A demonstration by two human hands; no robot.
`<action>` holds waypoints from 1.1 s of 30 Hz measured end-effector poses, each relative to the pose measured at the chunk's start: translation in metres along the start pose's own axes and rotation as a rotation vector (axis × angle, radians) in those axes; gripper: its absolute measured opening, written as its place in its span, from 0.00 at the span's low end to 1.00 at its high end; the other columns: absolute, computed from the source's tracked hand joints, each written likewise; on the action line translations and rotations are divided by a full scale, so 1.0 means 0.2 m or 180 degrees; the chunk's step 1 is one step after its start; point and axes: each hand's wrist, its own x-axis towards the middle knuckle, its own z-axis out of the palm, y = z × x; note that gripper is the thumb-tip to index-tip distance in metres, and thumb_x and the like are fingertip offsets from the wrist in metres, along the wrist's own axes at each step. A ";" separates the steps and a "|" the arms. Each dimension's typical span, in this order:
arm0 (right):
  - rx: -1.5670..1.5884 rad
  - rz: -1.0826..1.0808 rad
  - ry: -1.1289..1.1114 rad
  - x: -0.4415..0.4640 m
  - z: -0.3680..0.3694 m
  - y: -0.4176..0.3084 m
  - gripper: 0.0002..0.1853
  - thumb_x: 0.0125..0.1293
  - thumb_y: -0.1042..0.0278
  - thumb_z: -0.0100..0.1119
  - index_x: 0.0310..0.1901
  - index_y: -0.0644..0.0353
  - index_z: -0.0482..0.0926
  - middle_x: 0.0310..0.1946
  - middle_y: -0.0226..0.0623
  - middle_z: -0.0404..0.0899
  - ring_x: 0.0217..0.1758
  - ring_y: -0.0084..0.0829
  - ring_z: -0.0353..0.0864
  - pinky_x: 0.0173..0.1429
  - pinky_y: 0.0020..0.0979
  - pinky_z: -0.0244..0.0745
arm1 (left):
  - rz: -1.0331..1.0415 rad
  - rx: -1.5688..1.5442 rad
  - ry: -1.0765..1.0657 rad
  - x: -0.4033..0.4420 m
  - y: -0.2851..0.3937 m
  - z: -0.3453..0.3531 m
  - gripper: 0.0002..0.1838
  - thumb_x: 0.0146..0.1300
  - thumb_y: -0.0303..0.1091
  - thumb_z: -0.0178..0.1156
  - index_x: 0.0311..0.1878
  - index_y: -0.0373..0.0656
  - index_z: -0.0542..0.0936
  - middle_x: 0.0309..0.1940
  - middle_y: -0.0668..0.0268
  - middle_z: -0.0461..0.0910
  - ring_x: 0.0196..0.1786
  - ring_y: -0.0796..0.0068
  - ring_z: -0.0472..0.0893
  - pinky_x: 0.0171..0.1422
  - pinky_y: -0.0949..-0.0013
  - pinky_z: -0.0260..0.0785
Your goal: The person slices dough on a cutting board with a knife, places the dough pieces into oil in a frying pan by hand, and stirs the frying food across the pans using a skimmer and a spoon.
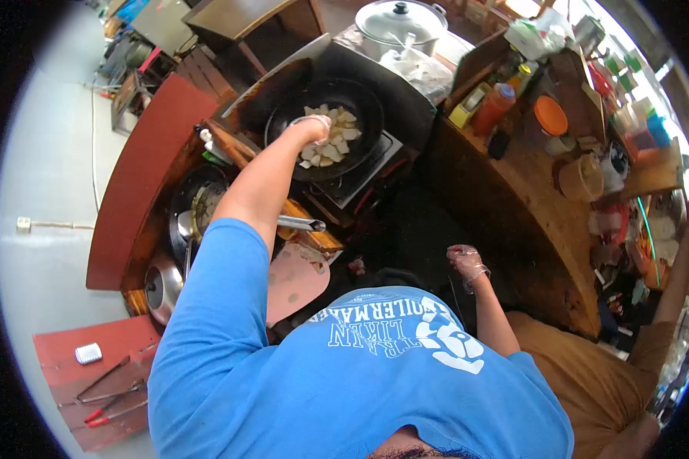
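Note:
Inside a dark wok (367,107) on a stove lie many pale, flat food pieces (331,151). My left hand (314,128), in a clear plastic glove, reaches over the wok and touches or hovers just above these pieces. Its fingers point down and are mostly hidden, so their grip cannot be made out. Lower and to the right, well away from the wok, my right hand (467,264) also wears a clear glove. Its fingers are curled closed in front of my body; whatever they may hold is hidden.
A lidded pot (400,29) stands behind the wok. Bottles and an orange-lidded container (550,115) sit on the wooden counter (524,180) at right. A metal handle (302,223) juts out below my left forearm. Tongs (115,413) lie lower left. A brown-clothed person (589,375) is close at right.

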 end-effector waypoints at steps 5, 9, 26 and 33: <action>0.0222 0.0078 0.0286 -0.03 -0.06 0.21 0.11 0.61 0.69 0.65 0.44 0.63 0.84 0.29 0.31 0.83 0.28 0.23 0.79 0.33 0.27 0.75 | -0.1075 -0.0544 -0.0230 -0.17 0.14 -0.42 0.17 0.59 0.24 0.53 0.51 0.32 0.81 0.54 0.48 0.81 0.55 0.55 0.82 0.56 0.56 0.76; 0.0237 0.0200 0.0321 -0.04 -0.08 0.27 0.11 0.61 0.70 0.65 0.44 0.62 0.84 0.29 0.31 0.83 0.28 0.23 0.79 0.33 0.26 0.75 | -0.1126 -0.0528 -0.0304 -0.11 0.08 -0.45 0.18 0.62 0.28 0.55 0.56 0.38 0.80 0.58 0.51 0.79 0.59 0.53 0.80 0.60 0.55 0.74; 0.1660 0.0781 -0.1464 0.59 0.52 -0.77 0.20 0.68 0.60 0.59 0.54 0.66 0.77 0.46 0.47 0.82 0.48 0.43 0.82 0.55 0.44 0.79 | -0.1305 0.0164 0.2431 -1.04 0.17 -0.77 0.10 0.68 0.37 0.53 0.39 0.43 0.81 0.37 0.58 0.83 0.44 0.57 0.83 0.52 0.56 0.74; 0.4549 0.2311 -0.1636 1.21 0.83 -0.58 0.08 0.69 0.71 0.55 0.42 0.69 0.75 0.36 0.47 0.79 0.43 0.44 0.81 0.48 0.40 0.84 | -0.2302 -0.0675 0.3939 -2.07 0.70 -0.57 0.08 0.64 0.39 0.64 0.39 0.45 0.84 0.34 0.59 0.85 0.37 0.58 0.84 0.44 0.58 0.75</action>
